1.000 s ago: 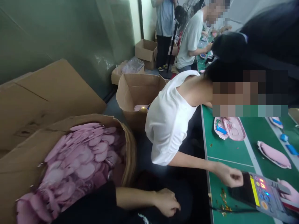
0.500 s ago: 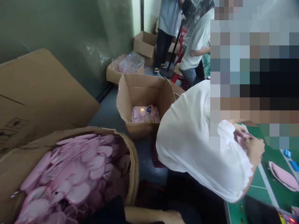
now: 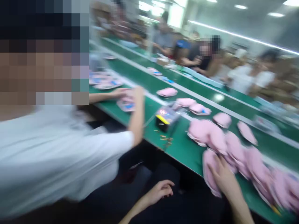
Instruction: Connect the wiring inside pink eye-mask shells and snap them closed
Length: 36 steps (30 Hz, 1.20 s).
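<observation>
The right hand (image 3: pixel 224 180) lies flat, fingers apart, on a pink piece (image 3: pixel 209 172) at the near edge of the green worktop (image 3: pixel 182 146). The left hand (image 3: pixel 161 191) is loosely curled, its grip on nothing.

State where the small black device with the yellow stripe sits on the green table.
The black device sits near the table's front edge, centre of view, left of the pink shell pile.

A co-worker in a white shirt (image 3: pixel 58 155) fills the near left, arm out over the green conveyor table (image 3: pixel 179 146). A small dark device with lit buttons (image 3: pixel 166 117) sits mid-table, and blurry people (image 3: pixel 205 56) line the far side.
</observation>
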{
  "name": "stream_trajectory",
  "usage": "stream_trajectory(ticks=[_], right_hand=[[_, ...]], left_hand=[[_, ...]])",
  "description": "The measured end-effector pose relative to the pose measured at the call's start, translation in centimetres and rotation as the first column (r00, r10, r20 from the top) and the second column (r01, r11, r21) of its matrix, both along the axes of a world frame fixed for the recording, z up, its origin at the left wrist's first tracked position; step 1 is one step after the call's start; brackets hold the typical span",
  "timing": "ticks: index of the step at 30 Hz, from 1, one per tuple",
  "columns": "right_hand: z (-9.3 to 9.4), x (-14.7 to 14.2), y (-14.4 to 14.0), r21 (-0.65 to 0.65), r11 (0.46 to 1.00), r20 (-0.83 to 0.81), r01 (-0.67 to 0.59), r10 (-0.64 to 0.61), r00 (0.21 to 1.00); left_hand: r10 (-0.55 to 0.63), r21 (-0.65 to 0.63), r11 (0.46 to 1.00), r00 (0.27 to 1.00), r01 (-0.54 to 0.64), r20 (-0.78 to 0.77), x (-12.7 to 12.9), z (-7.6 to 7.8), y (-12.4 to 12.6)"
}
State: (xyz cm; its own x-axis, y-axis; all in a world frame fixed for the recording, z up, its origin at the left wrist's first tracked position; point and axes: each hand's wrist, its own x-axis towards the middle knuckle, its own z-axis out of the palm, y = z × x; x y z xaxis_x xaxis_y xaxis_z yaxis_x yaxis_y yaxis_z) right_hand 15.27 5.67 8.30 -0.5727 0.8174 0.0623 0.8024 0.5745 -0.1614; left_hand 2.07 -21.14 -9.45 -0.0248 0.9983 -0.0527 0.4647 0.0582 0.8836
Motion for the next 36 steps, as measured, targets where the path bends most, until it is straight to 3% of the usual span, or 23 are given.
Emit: stream_trajectory(ticks=[2, 4, 6, 8, 10, 11, 13, 16, 17, 19, 20, 22, 23, 25, 28, 31, 36], right_hand=[[-2.2, 7.1, -1.3, -0.120, 0.981, -0.061, 0.153, -0.161, 0.985], [-4.1, 10.3, -2.3, -0.251, 0.953, -0.192, 0.172, -0.223, 0.956], [-5.7, 11.5, -3.6, -0.351, 0.927, -0.342, 0.135, -0.261, 0.903], [-6.9, 11.7, -5.6, -0.443, 0.895, -0.468, 0.060, -0.287, 0.836], [-7.5, 11.9, -7.5, -0.495, 0.868, -0.543, -0.035, -0.278, 0.792], [-7.6, 12.1, -8.0, -0.489, 0.871, -0.559, -0.058, -0.261, 0.787], [-7.2, 12.5, -7.8, -0.383, 0.922, -0.555, -0.053, -0.184, 0.811], [-5.7, 12.6, -4.5, -0.132, 0.981, -0.404, -0.140, 0.075, 0.912], [-5.2, 12.3, -3.0, -0.099, 0.967, -0.317, -0.233, 0.191, 0.929], [-4.4, 11.2, -0.4, -0.155, 0.894, -0.186, -0.421, 0.392, 0.901], [-4.2, 10.5, 0.6, -0.204, 0.855, -0.163, -0.478, 0.451, 0.877], [-4.0, 9.1, 1.4, -0.298, 0.808, -0.202, -0.509, 0.468, 0.860], [-3.9, 8.5, 1.4, -0.342, 0.793, -0.252, -0.504, 0.439, 0.862], [-3.8, 7.8, 0.9, -0.427, 0.764, -0.345, -0.484, 0.357, 0.868], [-3.5, 7.4, 0.2, -0.507, 0.703, -0.406, -0.499, 0.316, 0.858], [-2.9, 6.8, 0.3, -0.569, 0.637, -0.418, -0.520, 0.320, 0.850], [-1.3, 5.2, 0.9, -0.592, 0.631, -0.345, -0.501, 0.363, 0.865]], left_hand=[[-0.082, 0.029, 0.996, 0.997, 0.082, 0.000, 0.8, 1.4, 2.8], [-0.117, 0.070, 0.991, 0.993, 0.117, -0.015, 2.1, 3.0, 6.1], [-0.052, 0.179, 0.981, 0.989, 0.077, -0.139, 3.8, 4.5, 9.2], [0.065, 0.325, 0.944, 0.940, 0.051, -0.336, 5.1, 5.9, 11.9], [0.100, 0.399, 0.909, 0.866, 0.121, -0.490, 5.1, 7.2, 14.0], [0.054, 0.384, 0.906, 0.848, 0.180, -0.527, 4.4, 7.8, 14.8], [-0.092, 0.309, 0.903, 0.836, 0.299, -0.542, 2.0, 8.9, 16.0], [-0.314, 0.240, 0.857, 0.831, 0.456, -0.458, -3.0, 10.5, 17.6], [-0.383, 0.246, 0.832, 0.835, 0.498, -0.394, -4.5, 10.8, 18.1], [-0.472, 0.234, 0.826, 0.856, 0.513, -0.212, -6.6, 11.2, 18.7], [-0.459, 0.224, 0.856, 0.884, 0.466, -0.082, -6.9, 11.2, 18.8], [-0.295, 0.187, 0.949, 0.922, 0.253, 0.249, -6.2, 10.7, 18.3], [-0.173, 0.152, 0.981, 0.895, 0.120, 0.410, -5.3, 10.3, 17.7], [0.051, 0.074, 0.989, 0.772, -0.126, 0.633, -2.7, 9.4, 16.2], [0.238, -0.039, 0.953, 0.658, -0.302, 0.715, 0.8, 8.8, 14.0], [0.306, -0.102, 0.929, 0.581, -0.356, 0.754, 1.7, 9.3, 12.9], [0.313, -0.084, 0.931, 0.657, -0.356, 0.685, 0.2, 9.4, 12.8]])
